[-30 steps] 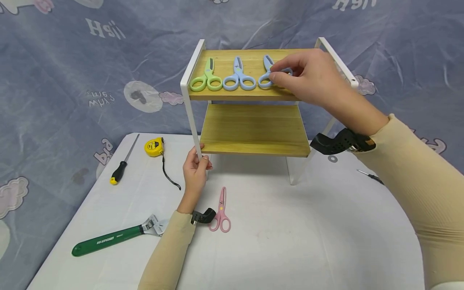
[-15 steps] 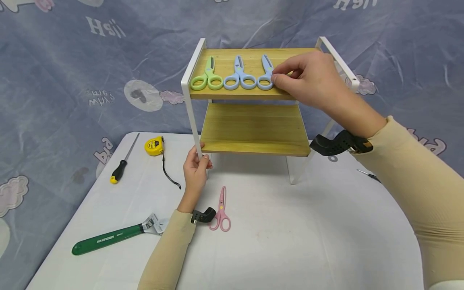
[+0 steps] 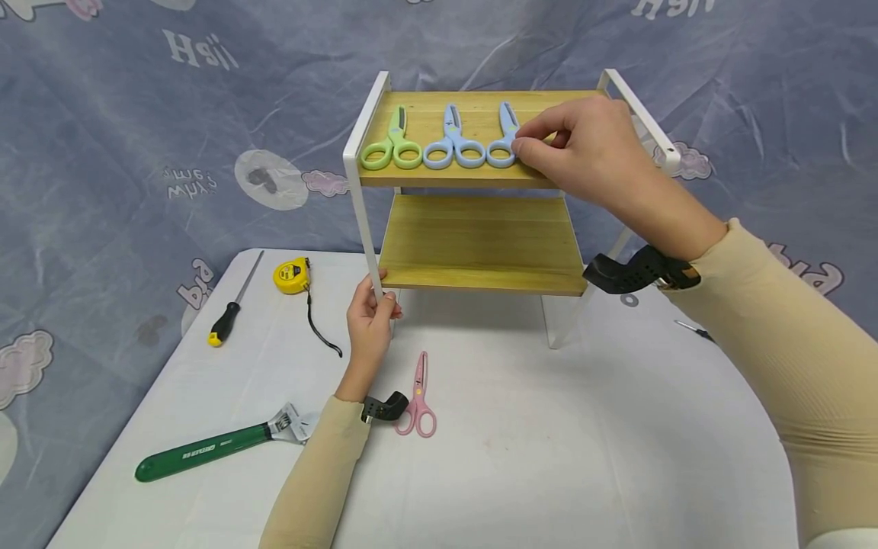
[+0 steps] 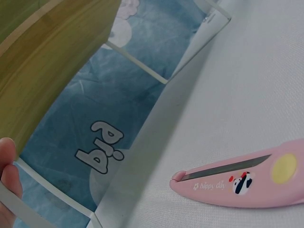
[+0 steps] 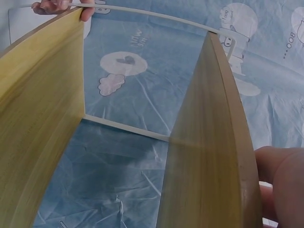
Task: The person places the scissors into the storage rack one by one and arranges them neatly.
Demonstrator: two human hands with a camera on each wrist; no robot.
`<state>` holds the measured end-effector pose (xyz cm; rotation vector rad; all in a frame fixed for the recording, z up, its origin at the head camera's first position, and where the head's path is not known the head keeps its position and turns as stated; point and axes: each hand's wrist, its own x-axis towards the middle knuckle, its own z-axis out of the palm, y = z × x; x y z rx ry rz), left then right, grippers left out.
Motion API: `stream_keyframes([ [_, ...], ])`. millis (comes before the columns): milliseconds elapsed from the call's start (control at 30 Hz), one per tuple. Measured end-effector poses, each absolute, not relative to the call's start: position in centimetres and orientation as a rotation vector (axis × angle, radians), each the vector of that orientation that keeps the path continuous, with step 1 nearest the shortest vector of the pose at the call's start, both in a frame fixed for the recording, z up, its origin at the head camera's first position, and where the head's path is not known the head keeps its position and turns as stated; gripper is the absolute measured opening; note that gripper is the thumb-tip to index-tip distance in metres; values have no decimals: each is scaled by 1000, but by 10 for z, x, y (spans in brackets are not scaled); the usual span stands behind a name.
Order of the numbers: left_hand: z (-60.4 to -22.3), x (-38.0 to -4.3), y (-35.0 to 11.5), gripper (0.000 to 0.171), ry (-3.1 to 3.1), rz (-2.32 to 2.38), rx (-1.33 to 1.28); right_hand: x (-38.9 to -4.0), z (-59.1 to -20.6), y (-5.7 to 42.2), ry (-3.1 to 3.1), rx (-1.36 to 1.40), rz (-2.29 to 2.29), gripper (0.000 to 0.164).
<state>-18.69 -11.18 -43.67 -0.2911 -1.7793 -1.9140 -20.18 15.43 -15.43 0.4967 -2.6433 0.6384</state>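
Observation:
A two-tier rack with wooden shelves (image 3: 480, 236) and a white metal frame (image 3: 363, 229) stands on the table. Its top shelf bears green scissors (image 3: 396, 145), blue scissors (image 3: 453, 145) and, to their right, a second pair of blue scissors (image 3: 507, 137). My right hand (image 3: 590, 149) pinches this rightmost pair at its right side; the fingers hide that handle loop. Down at the left, my left hand (image 3: 370, 320) grips the white upright beside the lower shelf. Pink scissors (image 3: 420, 396) lie on the table near my left wrist, their blades large in the left wrist view.
On the table's left side lie a screwdriver (image 3: 229, 316), a yellow tape measure (image 3: 293, 276) with a black strap, and a green-handled adjustable wrench (image 3: 213, 450). A thin dark tool (image 3: 696, 330) lies at the right, partly behind the sleeve. A patterned cloth (image 3: 137, 152) hangs behind.
The rightmost blue scissors have shifted slightly left and turned a little, with their right loop now covered by my right fingers. My left hand has stayed on the upright.

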Motion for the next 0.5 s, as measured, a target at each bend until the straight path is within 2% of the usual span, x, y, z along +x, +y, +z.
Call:
stream_keyframes([
  [500,-436,-186,-113,36,-1787,-1925,-291,-200,-158,155,-2609,498,694,29],
])
